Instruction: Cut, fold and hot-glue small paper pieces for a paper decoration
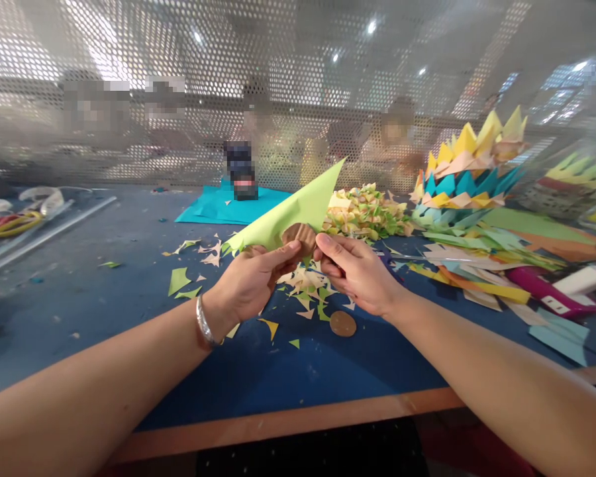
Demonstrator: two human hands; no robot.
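Holding green paper (298,204), scraps (305,281) beneath, disc (343,324) nearby

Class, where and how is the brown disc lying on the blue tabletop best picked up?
Probably pinch the disc by opposite rim edges, from above and the near side: it is round and lies flat on the tabletop, with paper scraps by its far left edge. The right hand is nearest.

Pointed lime-green paper (305,204), aslant
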